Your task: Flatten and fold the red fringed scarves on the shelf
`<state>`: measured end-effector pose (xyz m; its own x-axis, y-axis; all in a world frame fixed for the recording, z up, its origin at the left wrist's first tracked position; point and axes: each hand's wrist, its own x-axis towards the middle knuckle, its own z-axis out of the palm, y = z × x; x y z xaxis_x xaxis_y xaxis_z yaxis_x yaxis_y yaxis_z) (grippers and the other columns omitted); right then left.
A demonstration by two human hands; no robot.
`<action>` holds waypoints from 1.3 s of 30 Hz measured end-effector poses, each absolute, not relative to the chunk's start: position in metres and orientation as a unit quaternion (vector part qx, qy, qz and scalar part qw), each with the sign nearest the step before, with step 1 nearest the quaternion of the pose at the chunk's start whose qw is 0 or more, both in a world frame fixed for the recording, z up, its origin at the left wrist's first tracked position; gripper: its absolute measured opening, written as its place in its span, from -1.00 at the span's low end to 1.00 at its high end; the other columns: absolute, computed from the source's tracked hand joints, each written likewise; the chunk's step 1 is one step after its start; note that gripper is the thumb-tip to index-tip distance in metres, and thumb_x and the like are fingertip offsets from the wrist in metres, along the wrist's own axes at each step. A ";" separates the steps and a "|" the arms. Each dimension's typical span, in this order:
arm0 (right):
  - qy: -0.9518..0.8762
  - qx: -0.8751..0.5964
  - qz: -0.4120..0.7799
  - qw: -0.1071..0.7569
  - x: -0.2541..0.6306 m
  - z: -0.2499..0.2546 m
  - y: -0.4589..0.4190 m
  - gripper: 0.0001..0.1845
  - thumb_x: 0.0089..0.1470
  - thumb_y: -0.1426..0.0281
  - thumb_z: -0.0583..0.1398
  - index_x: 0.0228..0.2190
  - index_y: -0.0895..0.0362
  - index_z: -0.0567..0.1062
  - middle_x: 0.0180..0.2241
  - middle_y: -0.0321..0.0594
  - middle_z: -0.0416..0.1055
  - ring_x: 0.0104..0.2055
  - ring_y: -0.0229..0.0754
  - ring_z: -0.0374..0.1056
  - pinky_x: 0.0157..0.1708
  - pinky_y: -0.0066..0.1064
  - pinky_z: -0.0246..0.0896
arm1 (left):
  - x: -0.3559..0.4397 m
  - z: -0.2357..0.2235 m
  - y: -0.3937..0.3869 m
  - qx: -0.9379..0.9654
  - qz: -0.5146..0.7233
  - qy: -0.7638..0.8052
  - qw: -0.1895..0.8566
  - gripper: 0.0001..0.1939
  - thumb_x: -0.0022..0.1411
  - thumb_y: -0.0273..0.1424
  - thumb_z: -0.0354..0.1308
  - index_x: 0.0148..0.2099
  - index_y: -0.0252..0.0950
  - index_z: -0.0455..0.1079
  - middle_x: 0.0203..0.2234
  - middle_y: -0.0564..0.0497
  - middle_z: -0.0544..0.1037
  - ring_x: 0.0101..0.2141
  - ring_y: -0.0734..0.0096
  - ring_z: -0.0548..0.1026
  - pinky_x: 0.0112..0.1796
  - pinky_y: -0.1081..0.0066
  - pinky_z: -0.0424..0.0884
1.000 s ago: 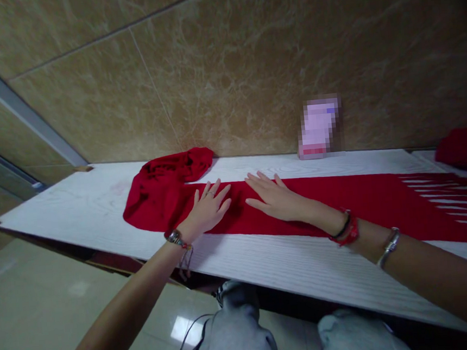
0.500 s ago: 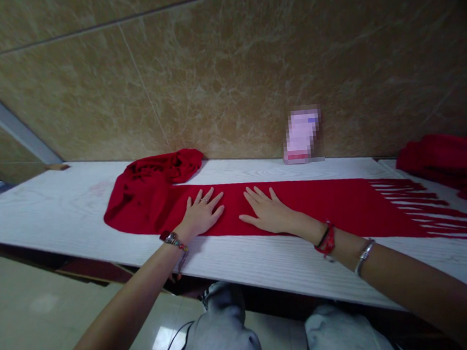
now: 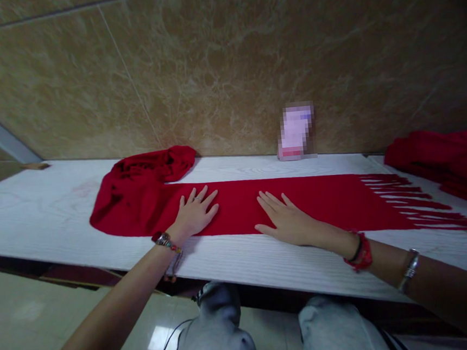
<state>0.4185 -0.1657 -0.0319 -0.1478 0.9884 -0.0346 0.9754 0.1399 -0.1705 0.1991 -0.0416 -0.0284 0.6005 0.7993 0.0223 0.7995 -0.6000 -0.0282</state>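
Observation:
A red scarf [image 3: 236, 204] lies lengthwise on a white wood-grain bench top [image 3: 232, 257]. Its right part is flat and ends in a fringe of tassels, while the left part is bunched and folded over itself. My left hand [image 3: 194, 214] rests palm down on the scarf beside the bunched part, fingers spread. Farther right, my right hand [image 3: 286, 219] lies flat across the scarf's near edge, its thumb apart from the other fingers. Neither hand grips the cloth.
A blurred-out pink object [image 3: 295, 131] leans on the brown marbled wall [image 3: 216, 73] behind the bench top. More red cloth [image 3: 440, 162] is heaped at the far right. My knees [image 3: 222, 328] are below the front edge.
My right hand has slid rightward along the scarf, widening the space between my hands. My left hand stays by the bunched part. The whole view has shifted slightly.

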 end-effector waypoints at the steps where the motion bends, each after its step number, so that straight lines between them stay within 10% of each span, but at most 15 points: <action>1: -0.752 -0.652 0.087 0.044 0.425 -0.030 -0.168 -0.14 0.06 -0.04 -0.13 0.18 0.32 -0.07 0.23 0.08 -0.23 0.26 0.02 -0.36 0.17 0.02 -0.41 | 0.199 -0.029 -0.041 -0.894 -0.002 -0.447 0.017 -0.48 0.28 -0.14 -0.31 0.25 -0.08 -0.06 0.23 0.02 -0.05 0.19 0.01 -0.10 0.05 -0.10 -0.05; 13: -0.747 -0.657 0.056 0.085 0.404 -0.027 -0.130 -0.35 0.15 0.10 -0.18 0.18 0.17 0.00 0.24 -0.10 -0.17 0.26 0.04 -0.31 0.14 0.11 -0.40 | 0.200 -0.032 -0.033 -0.885 0.010 -0.464 0.036 -0.47 0.26 -0.11 -0.31 0.26 -0.02 -0.12 0.24 0.01 -0.08 0.18 -0.11 -0.11 0.04 -0.11 -0.05; 26: -0.596 -0.801 -0.059 0.033 0.609 -0.055 -0.249 -0.38 0.14 0.21 -0.18 0.13 0.32 0.10 0.18 0.10 -0.01 0.22 -0.01 -0.11 0.13 -0.05 -0.14 | 0.199 -0.031 -0.027 -0.886 0.013 -0.463 0.029 -0.46 0.25 -0.13 -0.30 0.26 -0.06 -0.08 0.24 0.00 -0.09 0.18 -0.15 -0.11 0.02 -0.17 -0.06; 39: -0.774 -0.621 0.029 0.117 0.423 -0.034 -0.095 -0.36 0.17 0.17 -0.20 0.15 0.33 0.04 0.22 0.01 -0.10 0.25 -0.06 -0.21 0.17 -0.07 -0.28 | 0.238 -0.029 -0.022 -0.899 0.011 -0.437 0.019 -0.46 0.26 -0.15 -0.37 0.27 -0.07 -0.13 0.24 0.02 -0.09 0.19 -0.06 -0.10 0.01 -0.20 -0.04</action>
<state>0.4226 -0.0950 -0.0339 -0.2004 0.9689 0.1449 0.9555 0.2260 -0.1894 0.2379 -0.0217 -0.0292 0.6175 0.7866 -0.0035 0.7857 -0.6170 -0.0436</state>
